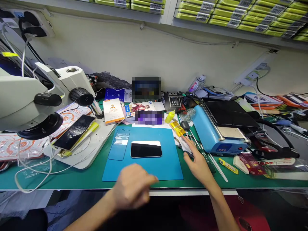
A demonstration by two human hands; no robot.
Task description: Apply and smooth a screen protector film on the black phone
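A phone (146,150) is lying uncovered on a blue mat (168,170), a black-edged clear sheet (117,149) lying apart to its left, the 2 not yet joined. The left hand (134,187) is hanging curled near the table's (84,179) front edge, too blurred to tell whether it is gripping anything; the right hand (196,158) is stretching, thumb apart, beside a white item (185,145). Beyond, a clear jar (188,114) is standing, contents unclear; a shelf (167,11) is holding stacked yellow packs (196,16)

Phone-repair workshop: bench microscope (48,99), phone (146,150) on blue mat (167,165).
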